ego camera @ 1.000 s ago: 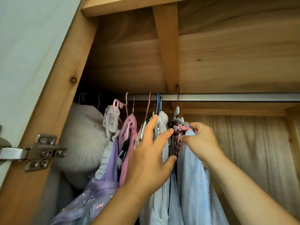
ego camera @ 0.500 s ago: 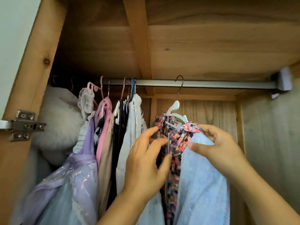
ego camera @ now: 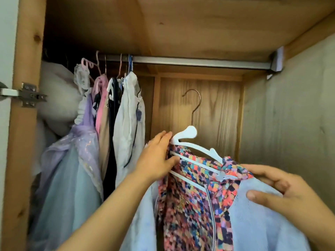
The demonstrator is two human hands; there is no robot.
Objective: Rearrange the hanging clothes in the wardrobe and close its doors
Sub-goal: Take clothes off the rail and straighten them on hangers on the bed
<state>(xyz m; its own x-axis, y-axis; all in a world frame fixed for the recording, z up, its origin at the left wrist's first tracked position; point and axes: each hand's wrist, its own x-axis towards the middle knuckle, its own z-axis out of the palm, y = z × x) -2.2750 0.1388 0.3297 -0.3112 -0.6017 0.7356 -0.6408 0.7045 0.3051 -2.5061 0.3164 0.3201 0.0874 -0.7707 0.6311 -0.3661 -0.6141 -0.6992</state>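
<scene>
A white hanger [ego camera: 188, 136] with a metal hook is off the rail [ego camera: 199, 62] and held below it. It carries a multicoloured patterned garment [ego camera: 192, 192] under a light blue knit cardigan [ego camera: 262, 223]. My left hand [ego camera: 155, 158] grips the hanger's left end and the patterned cloth. My right hand [ego camera: 279, 189] pinches the cardigan at the hanger's right shoulder. Several other clothes [ego camera: 108, 124] hang bunched at the rail's left end, among them a lilac dress and a white top.
The wooden wardrobe's left post carries a metal door hinge [ego camera: 27, 95]. A white fluffy item [ego camera: 58, 98] fills the far left corner. The rail's right stretch is bare up to its bracket [ego camera: 277, 62]. The right side wall [ego camera: 290, 115] stands close.
The hanger has come off the rail and dropped lower and to the right, held in both hands. The view has shifted right and down.
</scene>
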